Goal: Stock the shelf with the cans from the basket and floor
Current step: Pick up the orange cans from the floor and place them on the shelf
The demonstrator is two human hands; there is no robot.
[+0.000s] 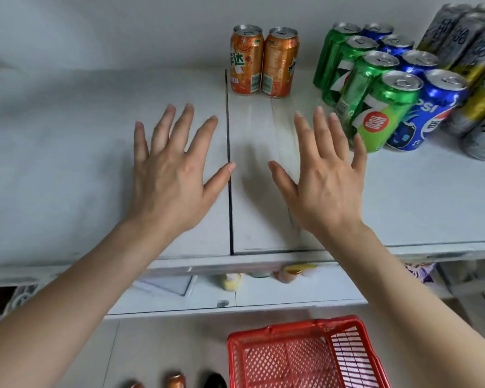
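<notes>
Orange cans [247,60] upright on shelf [67,163], green row [387,107], blue row [437,105] rightward, basket [291,330] (red) below

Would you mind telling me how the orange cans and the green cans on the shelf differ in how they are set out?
The orange cans number two; the green cans number four. The orange cans stand side by side near the back of the shelf; the green cans form a file running back to front. Both groups stand on their bases, tops up.

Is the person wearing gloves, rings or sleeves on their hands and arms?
No. The left hand and the right hand are bare: no gloves, rings or watch. The forearms are bare too, with no sleeve in view. The fingernails look short and unpainted.
</notes>
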